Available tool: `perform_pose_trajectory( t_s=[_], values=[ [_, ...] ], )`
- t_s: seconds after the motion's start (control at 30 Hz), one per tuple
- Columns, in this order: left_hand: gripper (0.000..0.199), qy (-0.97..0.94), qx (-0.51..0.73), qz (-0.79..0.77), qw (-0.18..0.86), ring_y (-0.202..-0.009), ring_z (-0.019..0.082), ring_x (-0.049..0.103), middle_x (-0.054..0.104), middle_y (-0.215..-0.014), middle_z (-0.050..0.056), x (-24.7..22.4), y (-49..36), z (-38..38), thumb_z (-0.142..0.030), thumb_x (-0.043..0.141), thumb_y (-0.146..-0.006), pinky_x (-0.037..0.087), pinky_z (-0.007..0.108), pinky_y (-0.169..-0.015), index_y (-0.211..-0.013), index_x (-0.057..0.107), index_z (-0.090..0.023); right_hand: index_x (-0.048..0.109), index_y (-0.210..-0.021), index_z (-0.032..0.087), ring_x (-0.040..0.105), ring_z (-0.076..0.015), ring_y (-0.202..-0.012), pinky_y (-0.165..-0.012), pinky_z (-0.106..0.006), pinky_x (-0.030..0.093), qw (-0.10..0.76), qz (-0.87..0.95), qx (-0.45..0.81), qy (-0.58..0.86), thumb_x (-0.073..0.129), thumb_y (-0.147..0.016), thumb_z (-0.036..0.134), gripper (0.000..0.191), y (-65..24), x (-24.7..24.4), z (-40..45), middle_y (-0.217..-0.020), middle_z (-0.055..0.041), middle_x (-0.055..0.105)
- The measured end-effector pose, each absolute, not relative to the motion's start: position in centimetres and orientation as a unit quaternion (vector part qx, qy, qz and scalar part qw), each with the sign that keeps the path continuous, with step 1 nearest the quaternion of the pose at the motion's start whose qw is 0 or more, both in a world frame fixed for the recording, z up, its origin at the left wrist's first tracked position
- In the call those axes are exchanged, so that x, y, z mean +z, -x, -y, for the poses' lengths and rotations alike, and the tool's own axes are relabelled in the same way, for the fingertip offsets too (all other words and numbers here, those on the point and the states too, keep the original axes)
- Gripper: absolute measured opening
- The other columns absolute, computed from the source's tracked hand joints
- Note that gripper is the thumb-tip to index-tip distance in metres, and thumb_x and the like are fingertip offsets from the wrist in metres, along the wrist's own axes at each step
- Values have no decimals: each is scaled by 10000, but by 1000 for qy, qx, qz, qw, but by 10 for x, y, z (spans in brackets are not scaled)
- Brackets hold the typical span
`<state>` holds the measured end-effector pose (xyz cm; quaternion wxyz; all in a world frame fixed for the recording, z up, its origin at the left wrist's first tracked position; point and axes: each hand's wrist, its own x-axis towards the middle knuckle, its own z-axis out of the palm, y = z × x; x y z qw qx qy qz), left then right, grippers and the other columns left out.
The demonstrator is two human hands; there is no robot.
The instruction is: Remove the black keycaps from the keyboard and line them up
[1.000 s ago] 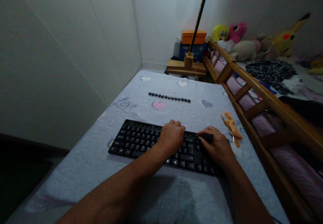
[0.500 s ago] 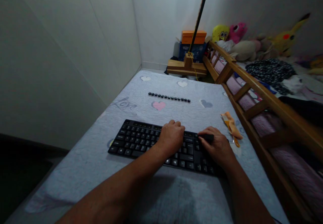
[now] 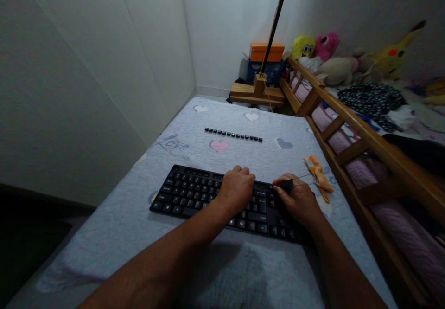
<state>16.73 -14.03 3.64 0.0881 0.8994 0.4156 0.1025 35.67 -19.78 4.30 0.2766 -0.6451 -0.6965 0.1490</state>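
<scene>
Wire tool has tilted in the right hand: its wires now slope up and read as two separate strands, near level a moment ago. Left hand hasn't moved.

Containers: orange box stacked on dark blue box at the far end, contents not visible. Print on the blue one too small to read. "Love" readable on the patterned cloth; key legends mostly illegible.

Keyboard: black, full width, lying slightly skewed on the cloth, both hands over it. Right grip closed on the tool's black handle, at the keyboard's upper right. Left hand lies across the middle, fingers at the top edge; can't tell if its grip is clamping. Row of small black keycaps beyond the keyboard, near the pink heart. Orange-handled brush touching orange rag off to the right.
</scene>
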Motion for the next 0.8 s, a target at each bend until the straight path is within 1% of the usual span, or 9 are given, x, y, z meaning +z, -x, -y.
perform_pose_trajectory(
  t_s=[0.27, 0.43, 0.5, 0.57, 0.67, 0.8],
  values=[
    [205, -898, 101, -417, 93, -889, 230, 536, 636, -893, 88, 38, -167, 141, -154, 468, -870, 473, 345, -755, -853, 671, -169, 682, -808, 184, 643, -205, -752, -722, -332, 474, 267, 672, 181, 667, 537, -804, 265, 165, -359, 48, 192, -785, -52, 705],
    [223, -897, 101, -418, 102, -883, 229, 539, 635, -885, 90, 38, -167, 141, -157, 459, -880, 466, 353, -761, -855, 680, -166, 679, -812, 183, 637, -200, -748, -716, -326, 470, 261, 667, 192, 671, 538, -816, 271, 166, -361, 48, 194, -789, -46, 700],
    [215, -896, 117, -416, 106, -895, 231, 541, 639, -903, 85, 41, -167, 142, -175, 469, -887, 457, 368, -788, -886, 684, -170, 671, -820, 185, 634, -200, -765, -729, -327, 468, 270, 665, 197, 668, 537, -825, 268, 157, -360, 48, 196, -794, -43, 692],
    [194, -892, 157, -408, 114, -952, 233, 537, 644, -985, 75, 44, -167, 145, -212, 508, -888, 433, 391, -855, -976, 678, -185, 661, -830, 190, 630, -200, -792, -749, -326, 465, 289, 667, 200, 657, 542, -829, 257, 137, -358, 49, 200, -812, -40, 684],
    [240, -887, 213, -380, 152, -1052, 229, 515, 632, -1103, 55, 46, -169, 149, -291, 599, -862, 388, 402, -936, -1085, 654, -220, 649, -836, 197, 623, -194, -806, -753, -316, 465, 320, 669, 206, 638, 550, -827, 233, 106, -353, 51, 204, -824, -34, 671],
    [204, -885, 219, -353, 210, -1044, 217, 530, 657, -1057, 37, 43, -171, 150, -307, 646, -836, 373, 395, -938, -1027, 683, -244, 645, -834, 204, 613, -187, -792, -735, -307, 460, 337, 667, 214, 629, 554, -829, 224, 93, -347, 54, 207, -816, -26, 655]
  ],
)
